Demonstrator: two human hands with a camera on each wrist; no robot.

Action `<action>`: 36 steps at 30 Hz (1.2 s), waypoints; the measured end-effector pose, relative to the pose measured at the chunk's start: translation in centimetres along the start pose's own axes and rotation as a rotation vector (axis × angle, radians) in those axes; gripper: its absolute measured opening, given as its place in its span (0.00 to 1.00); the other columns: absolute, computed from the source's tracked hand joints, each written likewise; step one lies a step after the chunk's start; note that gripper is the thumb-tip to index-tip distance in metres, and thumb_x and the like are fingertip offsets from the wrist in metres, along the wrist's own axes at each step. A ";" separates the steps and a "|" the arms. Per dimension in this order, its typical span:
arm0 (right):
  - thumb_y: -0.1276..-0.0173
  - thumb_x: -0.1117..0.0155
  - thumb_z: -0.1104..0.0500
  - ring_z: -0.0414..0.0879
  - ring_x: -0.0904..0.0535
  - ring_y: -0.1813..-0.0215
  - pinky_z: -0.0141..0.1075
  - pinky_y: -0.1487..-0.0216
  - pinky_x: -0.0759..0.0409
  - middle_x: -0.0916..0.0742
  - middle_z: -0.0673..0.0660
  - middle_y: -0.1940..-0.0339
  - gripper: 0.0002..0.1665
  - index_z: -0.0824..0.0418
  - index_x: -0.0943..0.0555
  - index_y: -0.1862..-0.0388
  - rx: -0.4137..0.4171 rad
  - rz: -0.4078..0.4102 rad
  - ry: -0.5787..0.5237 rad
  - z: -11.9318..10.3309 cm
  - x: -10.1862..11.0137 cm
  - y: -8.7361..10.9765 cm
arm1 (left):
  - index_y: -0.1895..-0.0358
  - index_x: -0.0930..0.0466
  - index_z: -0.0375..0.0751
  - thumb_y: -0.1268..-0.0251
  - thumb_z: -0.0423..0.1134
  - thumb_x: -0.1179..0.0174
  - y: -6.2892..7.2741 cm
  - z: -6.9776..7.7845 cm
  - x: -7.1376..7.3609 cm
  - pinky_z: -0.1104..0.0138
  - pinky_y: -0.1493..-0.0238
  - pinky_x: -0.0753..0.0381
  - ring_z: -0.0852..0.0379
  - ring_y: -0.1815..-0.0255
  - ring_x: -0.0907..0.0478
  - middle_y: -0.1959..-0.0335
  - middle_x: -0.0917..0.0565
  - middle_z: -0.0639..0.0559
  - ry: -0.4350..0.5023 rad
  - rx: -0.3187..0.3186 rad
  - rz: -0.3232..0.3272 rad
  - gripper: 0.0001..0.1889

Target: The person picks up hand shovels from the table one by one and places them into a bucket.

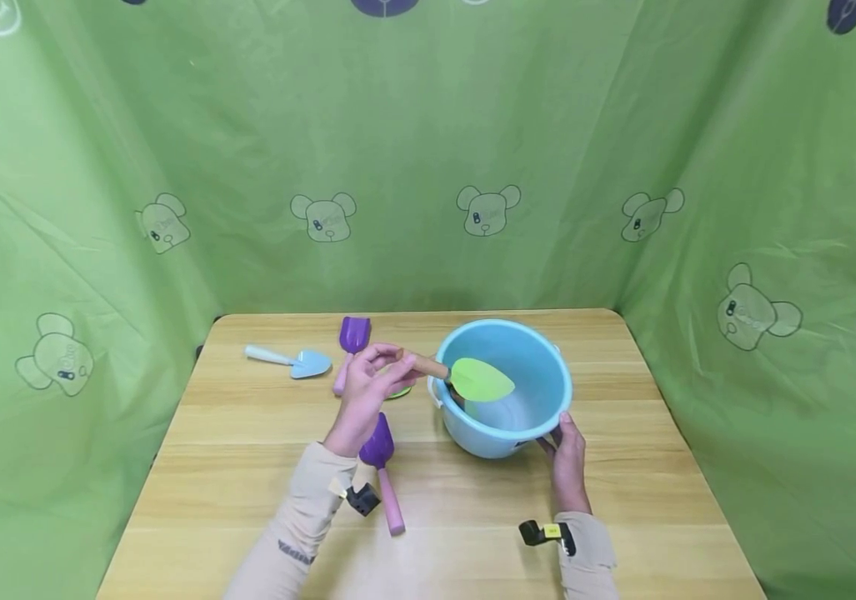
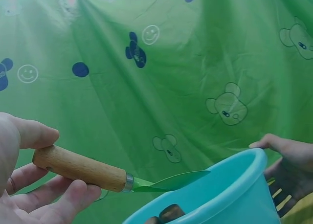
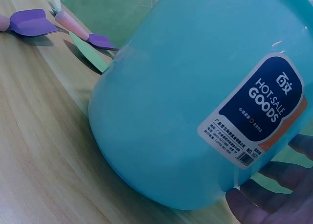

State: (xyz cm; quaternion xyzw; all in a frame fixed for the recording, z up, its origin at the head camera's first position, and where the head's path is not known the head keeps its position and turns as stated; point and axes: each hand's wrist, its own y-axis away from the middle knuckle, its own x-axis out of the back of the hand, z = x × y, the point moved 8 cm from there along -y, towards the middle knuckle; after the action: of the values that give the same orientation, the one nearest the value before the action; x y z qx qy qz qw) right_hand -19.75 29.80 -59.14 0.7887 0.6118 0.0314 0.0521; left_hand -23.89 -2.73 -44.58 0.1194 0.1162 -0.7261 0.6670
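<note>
My left hand (image 1: 369, 393) pinches the wooden handle (image 2: 80, 170) of a hand trowel with a light green blade (image 1: 482, 380). Its blade hangs over the opening of a light blue bucket (image 1: 506, 435). At the bucket's near right side, my right hand (image 1: 568, 462) grips the rim with the thumb on top and fingers against the outer wall. Inside the bucket, the brown ends of wooden handles (image 2: 171, 213) show; whatever they belong to is hidden. A printed label (image 3: 257, 111) is stuck on the bucket's outer wall.
On the wooden table (image 1: 247, 467) lie a light blue trowel (image 1: 311, 363), a purple shovel (image 1: 355, 333) with a pink handle, and a second purple shovel (image 1: 378, 446) beside the left forearm. A green blade (image 3: 88, 53) lies partly hidden near the left hand. Green curtains (image 1: 412, 267) surround the table.
</note>
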 end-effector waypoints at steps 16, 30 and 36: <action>0.16 0.70 0.34 0.55 0.33 0.20 0.24 0.36 0.22 0.29 0.62 0.21 0.41 0.58 0.35 0.20 0.008 -0.003 -0.019 0.1 -0.1 -0.1 | 0.49 0.22 0.32 0.33 0.37 0.30 0.4 -0.9 -1.8 0.47 0.43 0.10 0.59 0.60 0.09 0.54 0.15 0.49 -0.141 -0.036 -0.033 0.16; 0.16 0.70 0.34 0.53 0.32 0.21 0.24 0.36 0.22 0.28 0.60 0.21 0.39 0.55 0.34 0.20 0.010 -0.008 -0.023 0.1 -0.1 -0.1 | 0.48 0.22 0.35 0.34 0.41 0.28 1.0 -2.1 -3.0 0.59 0.45 0.09 0.52 0.54 0.08 0.41 0.15 0.33 -0.177 -0.019 -0.088 0.18; 0.16 0.69 0.34 0.53 0.32 0.21 0.22 0.37 0.22 0.27 0.60 0.22 0.39 0.55 0.34 0.21 0.003 -0.003 -0.024 0.2 0.0 -0.2 | 0.47 0.22 0.36 0.34 0.40 0.29 1.2 -2.5 -3.3 0.62 0.45 0.09 0.49 0.52 0.09 0.34 0.20 0.39 -0.225 -0.015 -0.100 0.18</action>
State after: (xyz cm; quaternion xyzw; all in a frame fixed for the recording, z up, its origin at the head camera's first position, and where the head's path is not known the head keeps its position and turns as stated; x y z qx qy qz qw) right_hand -19.93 29.83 -59.39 0.7882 0.6123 0.0211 0.0583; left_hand -22.43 1.11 -45.85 0.0260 0.0518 -0.7665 0.6396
